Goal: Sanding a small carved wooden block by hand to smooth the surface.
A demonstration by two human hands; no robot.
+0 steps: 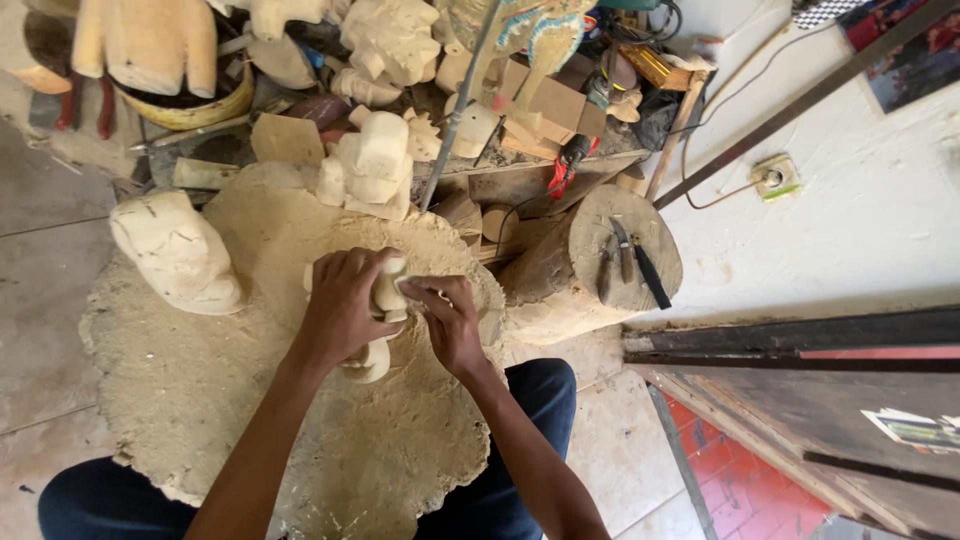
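Pale, unfinished wood fills the middle of the view: a small carved figure (385,320) stands on a broad round work slab (200,400) coated in sawdust, and every place below is given from that figure. The left hand (340,310) wraps its upper body from the left, fingers curled tight around it. The right hand (448,318) meets it from the right, fingers pressed together in a pinch against the figure's side; whether they nip a small blade or abrasive there cannot be told.

To work this well, it seems best to keep the left hand's clamp firm so the figure cannot twist on the loose dust, let the base rest on the slab, and make short, light strokes with the right hand, directed away from the holding fingers.

Left of the figure, on the same slab, lies a larger rough-cut blank (180,250). Beyond it, at the slab's far edge, stands a blocky half-carved piece (370,165), with a slanting metal rod (455,110) just to its right. Right of the figure sits a log stump (600,260) carrying several dark-handled tools (630,262). Farther back, more pale carvings and offcuts are heaped together.
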